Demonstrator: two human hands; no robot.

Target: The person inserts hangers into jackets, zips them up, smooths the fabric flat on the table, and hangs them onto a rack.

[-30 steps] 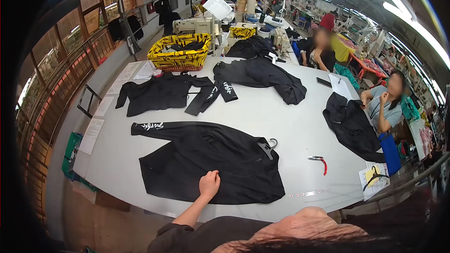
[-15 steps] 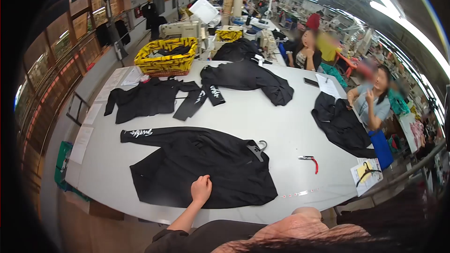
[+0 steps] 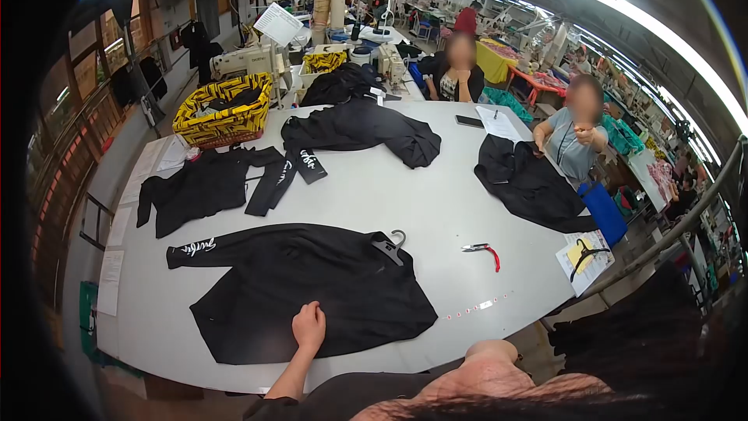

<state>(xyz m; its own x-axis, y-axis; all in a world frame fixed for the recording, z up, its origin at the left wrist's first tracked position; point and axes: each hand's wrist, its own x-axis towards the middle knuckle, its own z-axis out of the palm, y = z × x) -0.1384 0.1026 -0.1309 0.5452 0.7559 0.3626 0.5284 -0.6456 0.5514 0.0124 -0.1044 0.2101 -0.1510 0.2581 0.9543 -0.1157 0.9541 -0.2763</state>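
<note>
My left hand (image 3: 308, 326) is closed, resting on the lower part of a black long-sleeved top (image 3: 312, 281). Whatever its curled fingers hold, if anything, is hidden. The top lies flat, white script lettering on its left-pointing sleeve. A dark hanger (image 3: 389, 249) sticks out at its neck. To the right lie thread snips with red handles (image 3: 493, 256) and a row of small red-and-white stickers (image 3: 478, 308). My right hand is not visible; skin and dark hair fill the bottom edge.
More black garments (image 3: 195, 187) lie on the white table (image 3: 436, 203), another heap (image 3: 522, 183) at right. A yellow-and-black basket (image 3: 222, 113) stands at the back left. Papers with a hanger (image 3: 586, 259) and a phone (image 3: 468, 121) lie along the right side. Two co-workers sit beyond the table.
The view has turned right, so the table's contents sit further left in the picture. My left hand stays on the black top. The nearer co-worker's raised hand has moved in front of them.
</note>
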